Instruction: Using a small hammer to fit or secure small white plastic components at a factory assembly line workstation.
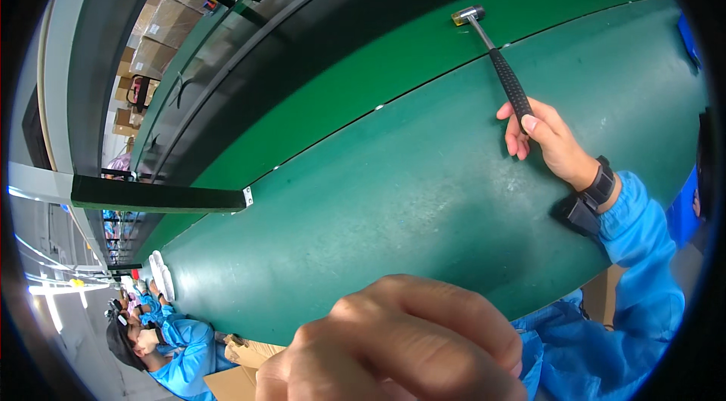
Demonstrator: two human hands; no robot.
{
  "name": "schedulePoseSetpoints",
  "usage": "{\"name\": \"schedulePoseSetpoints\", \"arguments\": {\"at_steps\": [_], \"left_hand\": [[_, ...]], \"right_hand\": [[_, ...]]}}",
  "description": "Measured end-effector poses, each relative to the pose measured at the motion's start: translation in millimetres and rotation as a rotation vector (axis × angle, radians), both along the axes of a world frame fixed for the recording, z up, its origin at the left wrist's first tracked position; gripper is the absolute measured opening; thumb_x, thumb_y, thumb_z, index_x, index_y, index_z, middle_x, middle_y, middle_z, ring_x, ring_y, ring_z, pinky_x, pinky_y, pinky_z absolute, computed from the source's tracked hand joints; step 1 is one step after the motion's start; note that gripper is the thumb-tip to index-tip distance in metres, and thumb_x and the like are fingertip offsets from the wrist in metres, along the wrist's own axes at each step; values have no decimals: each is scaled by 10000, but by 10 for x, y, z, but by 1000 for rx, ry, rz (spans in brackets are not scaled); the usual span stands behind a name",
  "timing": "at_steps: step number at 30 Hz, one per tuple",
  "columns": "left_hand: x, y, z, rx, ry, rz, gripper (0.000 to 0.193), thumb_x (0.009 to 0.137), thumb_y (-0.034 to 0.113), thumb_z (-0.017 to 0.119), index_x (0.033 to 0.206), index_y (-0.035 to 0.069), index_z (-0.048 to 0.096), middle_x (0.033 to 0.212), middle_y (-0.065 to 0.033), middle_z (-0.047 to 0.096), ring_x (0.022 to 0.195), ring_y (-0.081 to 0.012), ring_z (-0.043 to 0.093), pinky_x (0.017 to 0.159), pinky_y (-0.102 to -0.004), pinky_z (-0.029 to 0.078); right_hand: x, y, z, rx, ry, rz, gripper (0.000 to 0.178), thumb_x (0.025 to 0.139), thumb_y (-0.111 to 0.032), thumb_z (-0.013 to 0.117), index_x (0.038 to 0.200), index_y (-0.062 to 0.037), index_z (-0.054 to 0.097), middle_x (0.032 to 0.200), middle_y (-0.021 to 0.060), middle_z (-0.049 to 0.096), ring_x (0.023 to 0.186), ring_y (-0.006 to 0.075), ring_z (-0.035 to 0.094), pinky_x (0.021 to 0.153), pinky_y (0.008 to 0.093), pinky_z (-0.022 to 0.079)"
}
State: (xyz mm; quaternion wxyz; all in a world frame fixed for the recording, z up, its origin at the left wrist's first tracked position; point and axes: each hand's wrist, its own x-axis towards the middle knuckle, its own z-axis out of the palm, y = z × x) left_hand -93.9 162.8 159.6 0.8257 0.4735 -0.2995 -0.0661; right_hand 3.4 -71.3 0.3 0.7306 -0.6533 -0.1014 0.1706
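Observation:
In my right hand (556, 140) is a small two-faced hammer (508, 77), gripped near the end of its black textured handle. Its metal shaft points away from me, with the head over the far green strip of the bench. One face of the head is dark, the other yellowish. A black strap with a small box circles my right wrist. Very close to the camera, my left hand (401, 344) looms large at the bottom with its fingers curled. Whatever those fingers may hold is hidden.
The green workbench (333, 242) has a seam along its length. A dark post (162, 195) and grey shelf frame stand left and behind, with stacked cartons beyond. A person in blue (189, 352) sits farther along the bench, near white trays (160, 276). Open cardboard (231, 382) lies below.

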Motion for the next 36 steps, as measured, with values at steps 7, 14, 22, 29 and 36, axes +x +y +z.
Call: {"name": "schedulePoseSetpoints", "arguments": {"at_steps": [7, 14, 22, 29, 36], "left_hand": [[-7, -108, 24, -133, 7, 35, 318, 863, 135, 344, 611, -22, 459, 721, -220, 607, 483, -282, 565, 486, -429, 523], [-190, -23, -47, -14, 302, 22, 209, 827, 83, 447, 684, -43, 531, 735, -183, 604, 540, -256, 574, 549, -356, 520], [482, -462, -171, -493, -698, 148, 220, 866, 295, 651, 912, 99, 564, 979, -97, 527, 768, -231, 534, 630, -283, 465], [418, -468, -265, 23, -152, 314, 266, 895, 271, 572, 849, 10, 549, 794, -120, 531, 652, -219, 542, 539, -325, 476], [733, -644, -631, 345, 136, 388, 144, 870, 47, 581, 990, -35, 585, 915, -101, 599, 794, -141, 587, 706, -261, 476]], "right_hand": [[-18, 5, 12, -1, 1, 1, 273, 942, -217, 392, 1078, -15, 515, 727, 44, 581, 616, 79, 508, 573, 216, 413], [-5, 16, 18, 10, 5, 0, 274, 944, -217, 388, 1077, -12, 511, 724, 47, 580, 615, 84, 508, 575, 218, 411], [14, 86, 50, 22, -3, 22, 272, 945, -218, 397, 1077, -9, 510, 728, 49, 581, 609, 83, 508, 571, 214, 415], [-5, -69, -59, 36, 29, -17, 235, 950, -199, 427, 1080, -20, 507, 728, 43, 582, 600, 74, 503, 562, 205, 418], [17, 49, -81, 81, -6, -8, 253, 946, -223, 459, 1079, -13, 506, 716, 54, 578, 592, 89, 518, 548, 228, 431]]}}
